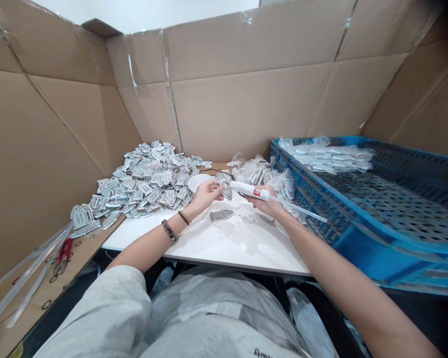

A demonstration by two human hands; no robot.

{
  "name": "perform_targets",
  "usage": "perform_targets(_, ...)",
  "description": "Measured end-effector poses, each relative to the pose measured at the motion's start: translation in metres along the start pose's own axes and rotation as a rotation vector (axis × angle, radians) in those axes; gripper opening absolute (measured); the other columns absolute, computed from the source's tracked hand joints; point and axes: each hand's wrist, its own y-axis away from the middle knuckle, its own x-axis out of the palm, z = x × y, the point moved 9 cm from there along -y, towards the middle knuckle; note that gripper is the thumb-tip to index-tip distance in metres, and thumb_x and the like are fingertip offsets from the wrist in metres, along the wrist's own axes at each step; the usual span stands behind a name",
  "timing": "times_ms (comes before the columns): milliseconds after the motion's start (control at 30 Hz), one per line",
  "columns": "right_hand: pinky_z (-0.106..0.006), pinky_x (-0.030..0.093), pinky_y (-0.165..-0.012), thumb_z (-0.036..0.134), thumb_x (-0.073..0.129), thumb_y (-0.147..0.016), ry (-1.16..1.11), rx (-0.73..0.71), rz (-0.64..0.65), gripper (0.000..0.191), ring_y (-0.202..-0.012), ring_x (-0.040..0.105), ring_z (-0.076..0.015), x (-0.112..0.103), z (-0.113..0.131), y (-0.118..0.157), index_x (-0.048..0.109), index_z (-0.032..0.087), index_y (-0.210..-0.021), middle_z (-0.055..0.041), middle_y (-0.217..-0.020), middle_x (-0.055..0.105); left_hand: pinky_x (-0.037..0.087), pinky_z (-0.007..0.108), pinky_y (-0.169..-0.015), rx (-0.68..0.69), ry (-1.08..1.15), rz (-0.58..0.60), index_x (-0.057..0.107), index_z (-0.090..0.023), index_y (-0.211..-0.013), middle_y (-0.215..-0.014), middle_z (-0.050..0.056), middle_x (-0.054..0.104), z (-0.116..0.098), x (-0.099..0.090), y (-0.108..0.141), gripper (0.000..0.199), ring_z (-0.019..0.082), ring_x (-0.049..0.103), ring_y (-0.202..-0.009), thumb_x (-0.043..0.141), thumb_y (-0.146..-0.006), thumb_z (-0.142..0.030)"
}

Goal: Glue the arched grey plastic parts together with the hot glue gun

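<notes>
In the head view, my right hand is wrapped round a white hot glue gun with a red label. A long translucent glue stick sticks out of its back, and its front end points left. My left hand is beside that front end, its fingers drawn together; what they pinch, if anything, is too small to make out. Small grey-and-white arch-shaped pieces lie just past the fingertips. Nearer to me, a single arch-shaped piece lies flat on the white board.
A large heap of arch-shaped pieces covers the left side, by a white round dish. Filled clear bags lie beside a blue crate holding white packets. Red-handled snips and glue sticks lie at left. Cardboard walls surround everything.
</notes>
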Motion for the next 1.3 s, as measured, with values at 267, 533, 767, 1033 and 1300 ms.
perform_targets(267, -0.025, 0.037, -0.045, 0.042, 0.064, -0.074, -0.050, 0.063, 0.023, 0.025, -0.049, 0.051, -0.0160, 0.002, -0.005, 0.001, 0.060, 0.021, -0.060, 0.0007, -0.049, 0.054, 0.061, 0.025, -0.063, -0.036, 0.019, 0.003, 0.058, -0.013, -0.082, -0.070, -0.001, 0.065, 0.004, 0.001, -0.001, 0.046, 0.010, 0.065, -0.060, 0.085, -0.070, -0.047)
perform_targets(533, -0.025, 0.031, -0.044, 0.047, 0.060, -0.075, -0.035, 0.065, -0.009, 0.034, -0.049, 0.049, -0.0158, -0.004, 0.005, 0.004, 0.053, 0.022, -0.053, -0.0013, -0.048, 0.054, 0.061, 0.029, -0.074, -0.148, 0.120, -0.010, 0.060, -0.012, -0.081, -0.079, 0.002, 0.068, 0.013, 0.001, -0.001, 0.043, 0.010, 0.067, -0.064, 0.087, -0.069, -0.043)
perform_targets(767, -0.026, 0.033, -0.047, 0.050, 0.063, -0.078, -0.040, 0.062, -0.062, 0.039, -0.049, 0.050, -0.0158, -0.009, 0.008, 0.005, 0.051, 0.021, -0.054, -0.0019, -0.052, 0.056, 0.062, 0.033, -0.080, -0.158, 0.140, 0.002, 0.060, -0.011, -0.080, -0.082, 0.003, 0.068, 0.011, -0.001, -0.002, 0.039, 0.011, 0.068, -0.067, 0.087, -0.071, -0.038)
perform_targets(1033, -0.029, 0.034, -0.048, 0.047, 0.067, -0.079, -0.066, 0.186, -0.170, 0.040, -0.049, 0.050, -0.0174, -0.025, 0.004, 0.007, 0.050, 0.022, -0.052, -0.0037, -0.051, 0.057, 0.063, 0.030, -0.068, -0.127, -0.003, 0.097, 0.063, -0.010, -0.085, -0.075, 0.003, 0.067, 0.005, 0.010, 0.003, 0.044, 0.013, 0.069, -0.063, 0.088, -0.068, -0.043)
perform_targets(1300, -0.028, 0.035, -0.049, 0.050, 0.064, -0.079, -0.038, 0.166, -0.144, 0.039, -0.050, 0.053, -0.0182, -0.024, 0.004, 0.007, 0.052, 0.021, -0.055, -0.0027, -0.052, 0.056, 0.058, 0.026, -0.059, 0.213, -0.274, -0.189, 0.070, -0.014, -0.092, -0.084, 0.005, 0.071, -0.100, -0.053, 0.046, 0.036, 0.014, 0.067, -0.064, 0.080, -0.073, -0.044)
